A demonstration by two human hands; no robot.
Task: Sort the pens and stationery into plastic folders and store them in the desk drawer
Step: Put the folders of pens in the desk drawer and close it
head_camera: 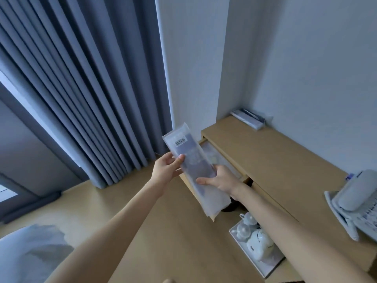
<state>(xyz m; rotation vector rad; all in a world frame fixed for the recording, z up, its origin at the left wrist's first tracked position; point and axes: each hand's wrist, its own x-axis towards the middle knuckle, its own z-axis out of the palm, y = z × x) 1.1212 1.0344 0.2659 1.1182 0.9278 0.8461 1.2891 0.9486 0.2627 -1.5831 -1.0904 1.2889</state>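
Both hands pinch the long translucent plastic folder (191, 170) with a barcode label, the left hand (166, 168) mid-edge, the right hand (221, 179) lower, above the open light wooden desk drawer (222, 160); the storing step seems in hand, so next it should be lowered flat inside.

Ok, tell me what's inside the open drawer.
The open drawer shows a pale sheet or folder lying flat. The plastic packet, held by the left hand and right hand, covers the rest.

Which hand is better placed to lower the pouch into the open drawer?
Right hand: it grips the long translucent plastic pouch directly over the open wooden drawer; left hand holds the pouch's floor-side edge.
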